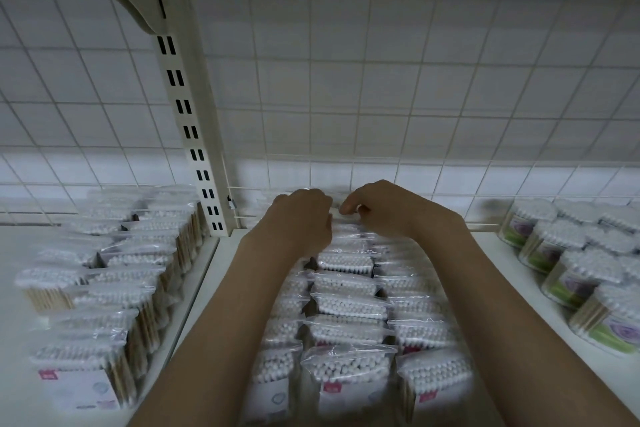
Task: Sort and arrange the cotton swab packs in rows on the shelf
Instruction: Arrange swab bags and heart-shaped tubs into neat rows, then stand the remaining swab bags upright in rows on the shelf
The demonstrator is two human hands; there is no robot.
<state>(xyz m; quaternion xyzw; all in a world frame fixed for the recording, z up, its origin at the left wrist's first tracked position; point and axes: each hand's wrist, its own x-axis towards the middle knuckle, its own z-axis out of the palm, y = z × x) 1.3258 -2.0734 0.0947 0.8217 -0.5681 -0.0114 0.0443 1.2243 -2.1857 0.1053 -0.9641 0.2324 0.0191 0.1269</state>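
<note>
Fingers (346, 207) of both hands curl over rearmost swab packs (349, 218), grip unclear

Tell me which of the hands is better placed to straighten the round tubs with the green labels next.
The right hand. Both hands are at the back of the middle rows of bagged packs, but the green-label tubs sit along the shelf's right side, nearer it. The left hand would have to cross over.

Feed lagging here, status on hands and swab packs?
Left hand and right hand both gripping rearmost pack. Three rows of swab packs standing. Nothing blocking.
</note>
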